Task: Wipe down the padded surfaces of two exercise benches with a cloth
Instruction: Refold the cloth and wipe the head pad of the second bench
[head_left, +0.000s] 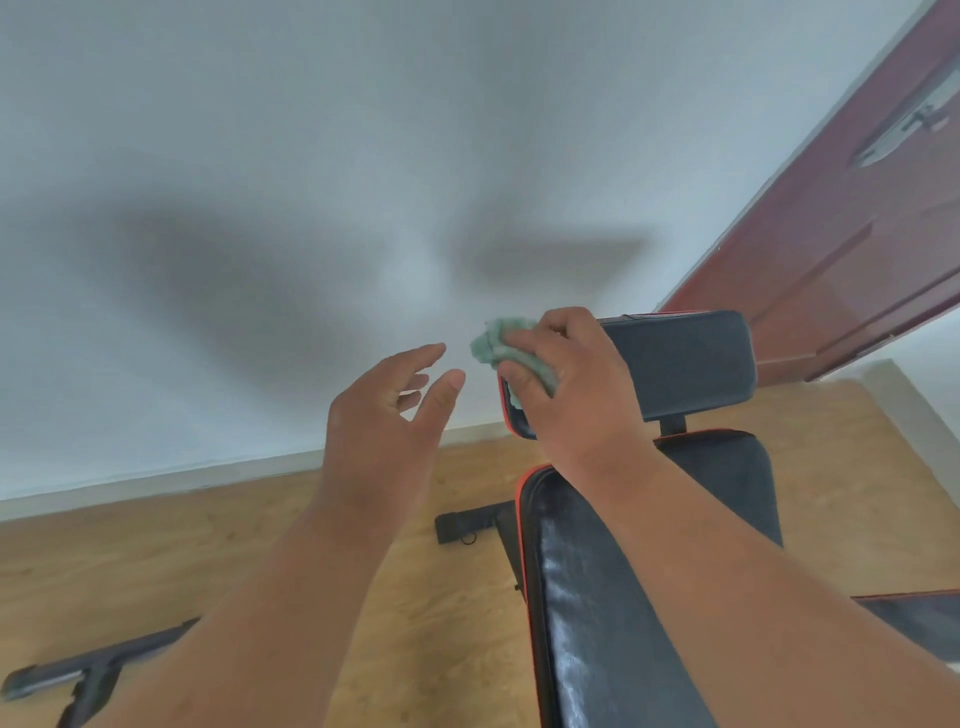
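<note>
Open room: bare wooden floor stretches left of the bench, up to the white wall; a red door closes off the right.
Edges: the headrest pad sits above the backrest pad, both black with red trim; a dark floor bar lies at lower left.
Right hand: clamped on a green cloth, pressing it on the headrest pad's left end.
Left hand: fingers spread and empty, in the air just beside the cloth, touching nothing.
</note>
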